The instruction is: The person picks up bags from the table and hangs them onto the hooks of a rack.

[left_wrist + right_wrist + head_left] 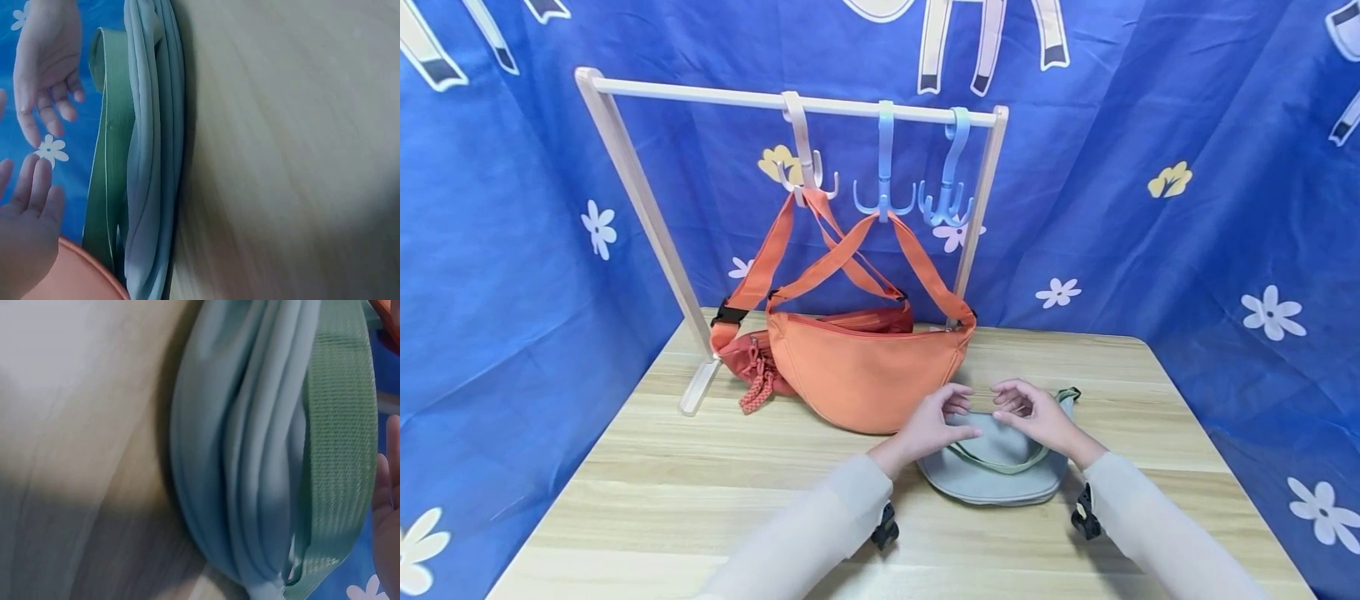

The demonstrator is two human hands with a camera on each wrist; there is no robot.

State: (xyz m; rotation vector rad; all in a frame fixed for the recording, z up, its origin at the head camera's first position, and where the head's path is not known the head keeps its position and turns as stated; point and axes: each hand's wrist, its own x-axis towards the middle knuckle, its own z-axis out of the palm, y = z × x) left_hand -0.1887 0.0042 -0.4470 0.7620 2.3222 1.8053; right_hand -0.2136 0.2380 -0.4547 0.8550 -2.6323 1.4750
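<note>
A pale grey-green waist bag [992, 489] lies on the table at the right, its green webbing strap [1009, 467] looped across the top. Above its left part hovers my left hand [931, 427], fingers loosely bent and holding nothing. My right hand [1037, 417] faces it over the bag's right part, likewise with nothing in its fingers. A gap separates the two hands. In the left wrist view both hands stand apart from the strap [112, 144]. The right wrist view shows the bag's folded side [250, 456] close up, with only part of my right hand [389, 519] at the edge.
Behind stands a white rack [700, 93] with a pale hook [801, 146] and two blue hooks [885, 150]. From them hang an orange waist bag [865, 375] and, partly hidden behind it, a red one [741, 354]. The wooden table [700, 483] meets a blue patterned cloth [1075, 208].
</note>
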